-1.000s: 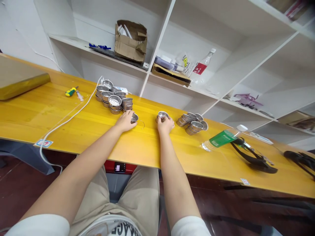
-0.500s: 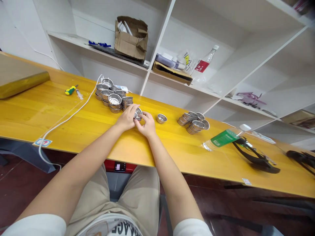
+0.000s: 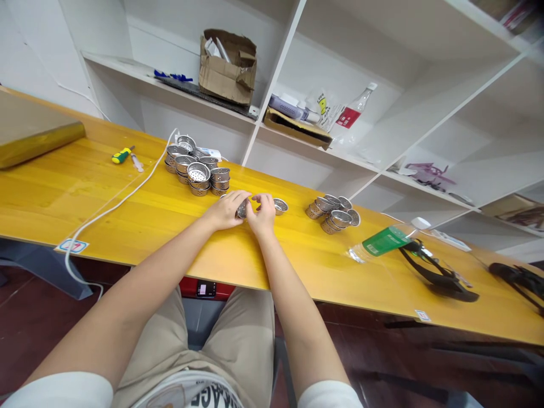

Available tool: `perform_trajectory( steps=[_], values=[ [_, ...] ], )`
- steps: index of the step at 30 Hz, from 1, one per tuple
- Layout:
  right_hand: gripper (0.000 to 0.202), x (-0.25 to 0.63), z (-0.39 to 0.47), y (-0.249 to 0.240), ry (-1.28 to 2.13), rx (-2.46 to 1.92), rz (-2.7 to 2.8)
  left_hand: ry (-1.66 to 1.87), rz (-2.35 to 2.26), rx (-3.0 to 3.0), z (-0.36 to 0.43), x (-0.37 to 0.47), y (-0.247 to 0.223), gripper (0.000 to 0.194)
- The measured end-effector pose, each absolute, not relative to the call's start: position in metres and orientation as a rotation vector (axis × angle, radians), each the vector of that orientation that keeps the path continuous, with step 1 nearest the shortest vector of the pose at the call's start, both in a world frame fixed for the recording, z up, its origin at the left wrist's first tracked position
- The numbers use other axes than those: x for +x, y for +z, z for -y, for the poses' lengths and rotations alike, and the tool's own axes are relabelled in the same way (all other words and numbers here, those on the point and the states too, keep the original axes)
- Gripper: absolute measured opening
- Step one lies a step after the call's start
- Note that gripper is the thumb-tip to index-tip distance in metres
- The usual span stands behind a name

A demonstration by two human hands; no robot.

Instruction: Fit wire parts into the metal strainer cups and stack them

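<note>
My left hand [image 3: 228,211] is wrapped around a small perforated metal strainer cup [image 3: 242,209], which is tilted and partly hidden by the fingers. Close by on its right, my right hand [image 3: 263,215] has its thumb and fingers bent and apart, with the thumb by the cup's rim. Whether the thumb touches it, I cannot tell. Beside the right fingers, a single metal cup [image 3: 280,207] sits on the table. Several similar cups stand stacked in a left cluster [image 3: 199,171] beyond my left hand. A smaller right cluster [image 3: 334,212] stands farther right.
The yellow table [image 3: 170,226] runs along white shelves. A green-labelled bottle [image 3: 386,239] lies at right beside a black strap-like item [image 3: 437,275]. At left are a screwdriver [image 3: 122,155], a white cable [image 3: 123,201] and a large wrapped package [image 3: 42,133].
My right hand has shifted slightly right and its fingers have parted from the cup. The cup in my left hand has turned onto a steeper tilt.
</note>
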State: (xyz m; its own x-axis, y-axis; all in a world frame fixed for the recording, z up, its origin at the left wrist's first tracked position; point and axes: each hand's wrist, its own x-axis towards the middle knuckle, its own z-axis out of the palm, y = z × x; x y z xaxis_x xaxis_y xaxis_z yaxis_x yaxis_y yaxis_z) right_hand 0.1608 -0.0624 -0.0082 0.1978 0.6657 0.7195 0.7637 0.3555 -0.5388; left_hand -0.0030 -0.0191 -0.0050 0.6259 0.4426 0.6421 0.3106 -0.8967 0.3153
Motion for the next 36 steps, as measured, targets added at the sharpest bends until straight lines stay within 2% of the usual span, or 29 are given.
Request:
perform_trajectory(
  steps=[4,7,10,14,22,26,36],
  values=[
    [0.020,0.151,0.065,-0.007,0.220,-1.284,1.501,1.100,-0.660,2.661,0.016,-0.004,-0.009,0.067],
    [0.038,0.145,0.063,-0.008,0.535,-1.232,1.443,1.081,-0.678,2.689,0.015,-0.004,-0.011,0.072],
    [0.056,0.144,0.060,-0.008,0.727,-1.234,1.329,1.085,-0.659,2.735,0.017,-0.005,-0.011,0.077],
    [0.062,0.147,0.059,-0.006,0.909,-1.197,1.225,1.061,-0.649,2.783,0.021,-0.004,-0.008,0.078],
    [0.073,0.145,0.062,0.005,1.010,-1.051,1.056,1.102,-0.739,2.737,0.023,-0.001,-0.005,0.080],
    [0.069,0.153,0.064,0.020,1.021,-0.970,0.863,1.258,-0.831,2.563,0.019,0.001,-0.006,0.080],
    [0.067,0.177,0.055,0.017,0.931,-0.870,0.649,1.532,-1.350,2.121,0.006,-0.013,0.000,0.061]
  ],
)
